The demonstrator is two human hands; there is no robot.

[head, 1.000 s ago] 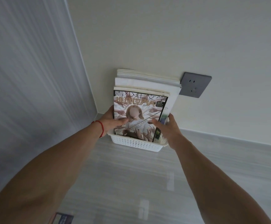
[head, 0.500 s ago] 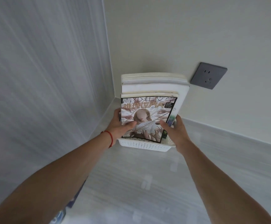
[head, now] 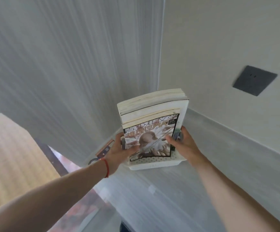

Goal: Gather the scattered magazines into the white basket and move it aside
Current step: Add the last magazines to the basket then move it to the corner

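**Loaded basket carried toward a corner, both hands at its sides**

A person carried the white basket (head: 152, 163) toward a room corner, where a ribbed grey wall (head: 60, 64) met a plain cream wall (head: 219, 39) above a pale grey floor (head: 227, 156). The basket hung low over that floor, near the corner, and tipped slightly to one side. The magazines (head: 151, 118) stood upright inside it as one thick stack, rising well above the rim, the front cover facing the carrier. The left hand (head: 119, 151) clasped the stack's left edge, thumb pressed on the front cover. The right hand (head: 184, 144) was closed around the right edge, thumb also on the cover; whether the fingers also gripped the basket rim could not be told. A dark wall socket (head: 254, 80) sat well apart on the cream wall. Something dark lay at the foot of the ribbed wall, beside the left hand, too blurred to identify. Judged from the scene, gathering looked finished and the setting-aside was under way. The tall stack seemed top-heavy, so levelling the basket, lowering its base flat and steadying the covers before letting go would serve best. A thin red cord (head: 106, 166) circled the left wrist.
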